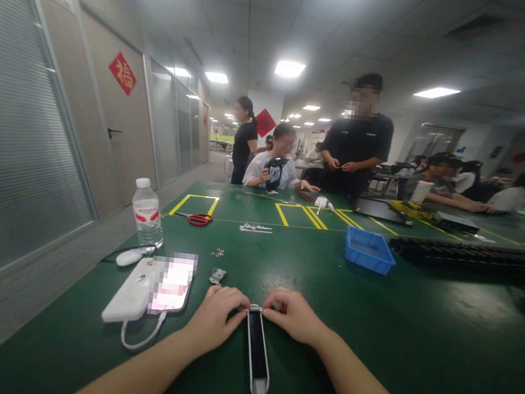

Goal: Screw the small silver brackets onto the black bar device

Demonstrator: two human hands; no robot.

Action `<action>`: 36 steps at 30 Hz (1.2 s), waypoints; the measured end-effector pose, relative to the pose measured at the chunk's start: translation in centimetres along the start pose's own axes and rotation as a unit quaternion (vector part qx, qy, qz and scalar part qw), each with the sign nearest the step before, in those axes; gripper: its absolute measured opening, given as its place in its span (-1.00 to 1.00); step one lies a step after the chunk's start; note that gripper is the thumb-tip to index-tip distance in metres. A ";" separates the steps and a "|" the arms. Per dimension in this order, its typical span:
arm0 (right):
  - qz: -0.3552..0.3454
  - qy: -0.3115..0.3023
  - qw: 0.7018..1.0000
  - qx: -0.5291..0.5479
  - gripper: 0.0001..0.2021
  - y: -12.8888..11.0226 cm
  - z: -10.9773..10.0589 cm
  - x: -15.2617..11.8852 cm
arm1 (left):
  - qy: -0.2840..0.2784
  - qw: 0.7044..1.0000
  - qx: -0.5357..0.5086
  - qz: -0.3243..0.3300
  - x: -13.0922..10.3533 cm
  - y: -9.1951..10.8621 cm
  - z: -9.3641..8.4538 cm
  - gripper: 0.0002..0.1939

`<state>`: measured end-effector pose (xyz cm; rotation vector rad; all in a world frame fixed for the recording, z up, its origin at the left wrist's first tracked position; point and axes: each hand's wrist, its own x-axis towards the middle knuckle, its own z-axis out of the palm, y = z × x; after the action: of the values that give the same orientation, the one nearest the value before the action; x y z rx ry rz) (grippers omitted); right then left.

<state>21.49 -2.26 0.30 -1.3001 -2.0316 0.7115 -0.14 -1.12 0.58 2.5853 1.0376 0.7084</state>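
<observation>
A green tabletop (pixel 435 343) runs past the frame's lower and right edges. On it, a long black object (pixel 473 260), cut off at the right, is too dark to make out. A blue bin (pixel 369 261) stands left of it. At far left is a water bottle (pixel 150 221).

The person's left hand (pixel 221 314) and right hand (pixel 299 316) pinch opposite sides of the far end of a white-edged black strip (pixel 258 346); their fingertips partly hide that end. The strip lies between the forearms, its pale near tip indistinct.

A white power bank (pixel 131 289) sits beside a phone (pixel 175 285) with a blurred screen. Beyond are red-handled scissors (pixel 200 219), their blades faint. A grey scrap (pixel 218 276), partly behind the left hand, and tiny rings (pixel 219 253) lack clear detail.
</observation>
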 end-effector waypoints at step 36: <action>0.003 0.000 1.000 0.011 -0.93 0.2 0.0 0.0 | -0.011 1.000 0.002 -0.018 0.1 0.3 0.0 -0.84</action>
<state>21.63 -2.15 0.12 -1.2942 -2.0154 0.7347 0.08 -1.32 0.77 2.5653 1.0768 0.6682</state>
